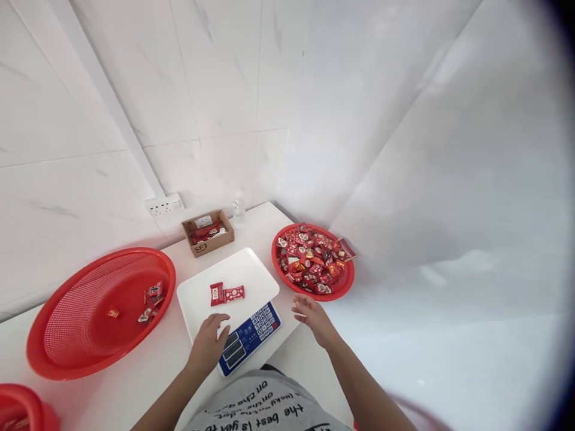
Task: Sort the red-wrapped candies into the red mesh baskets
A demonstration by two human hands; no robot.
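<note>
My left hand [209,342] hovers at the near edge of a white scale pan [251,272], thumb and fingers apart and nothing seen in them. On the pan lie two red wrapped packets: an upright one [216,294] and a spotted one [234,293] beside it. Below them is the scale's blue keypad panel [248,337], its displays dark. My right hand [315,320] is open, fingers loosely spread, just in front of a red basket [275,258] heaped with red wrapped candies [312,260]. I see nothing in this hand.
A large red basket [85,281] on the left holds several packets [153,299]. Behind the scale stand a cardboard box [215,244] with red packets and a clear plastic bottle [239,211]. Another red container [42,404] sits at lower left. Walls bound the table's back.
</note>
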